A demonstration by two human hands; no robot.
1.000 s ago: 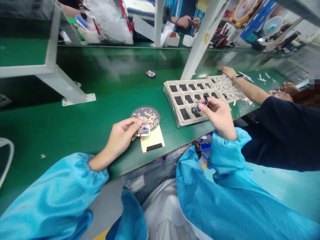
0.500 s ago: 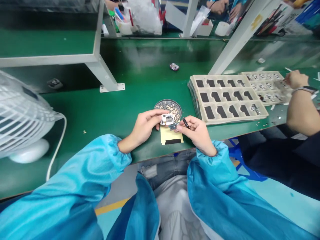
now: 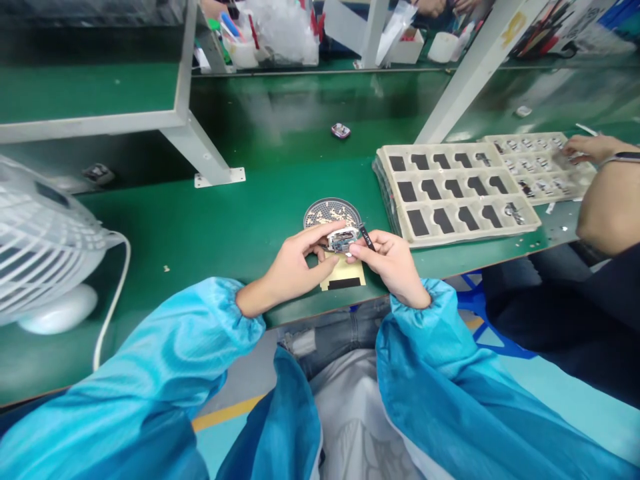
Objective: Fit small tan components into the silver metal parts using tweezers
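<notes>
My left hand (image 3: 295,267) pinches a small white casing (image 3: 342,237) between thumb and fingers, just above a yellow card (image 3: 343,275) on the green table. My right hand (image 3: 393,261) meets it from the right, fingers closed on a small black part (image 3: 367,237) and pressing at the casing. A round dark dish (image 3: 329,212) with several tiny pale pieces sits right behind both hands. To the right lies a beige tray (image 3: 457,193) with black parts in its pockets.
A white desk fan (image 3: 37,243) with its cable stands at the left. White frame legs (image 3: 197,143) rise from the table. A co-worker's arm (image 3: 603,200) reaches over a second tray (image 3: 543,167) at the right. A small loose part (image 3: 341,131) lies farther back.
My right hand came back from the beige tray with the black part and met the left hand at the casing. The view swung left, bringing the fan in.
</notes>
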